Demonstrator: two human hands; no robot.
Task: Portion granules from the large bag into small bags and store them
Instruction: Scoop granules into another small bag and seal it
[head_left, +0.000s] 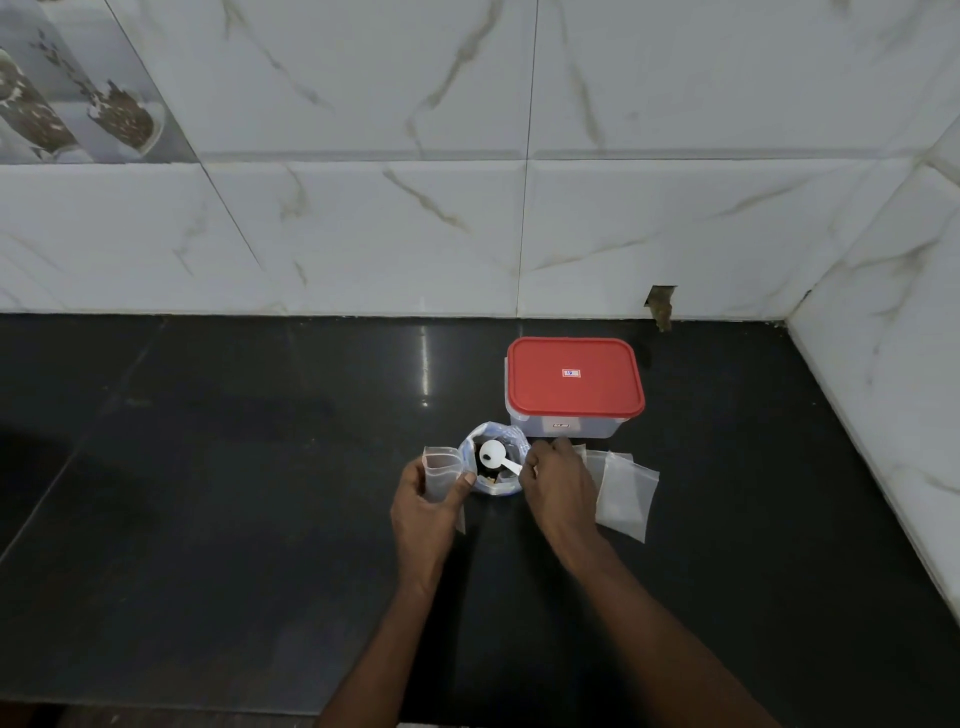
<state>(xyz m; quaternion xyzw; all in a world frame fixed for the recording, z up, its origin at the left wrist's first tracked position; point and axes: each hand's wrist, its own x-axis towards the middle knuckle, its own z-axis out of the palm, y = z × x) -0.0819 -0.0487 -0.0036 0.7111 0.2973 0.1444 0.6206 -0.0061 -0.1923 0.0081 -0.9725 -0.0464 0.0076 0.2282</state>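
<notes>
Head view: left hand (427, 499) grips a small clear plastic zip bag (440, 474); right hand (557, 483) pinches a white plastic scoop (496, 457) over the large open plastic bag of dark granules (494, 466).

Both forearms are bare and enter from the bottom edge, converging toward the middle.

Left hand (428, 506): back of the hand faces the camera. Fingers and thumb curl round a small bag (440, 467), which stands upright, with the thumb tip at the bag's right edge.

Right hand (558, 486): palm down, wrist angled leftward. Fingers pinch the handle end of a white scoop (492, 455).

The hands are near each other, not touching.
</notes>
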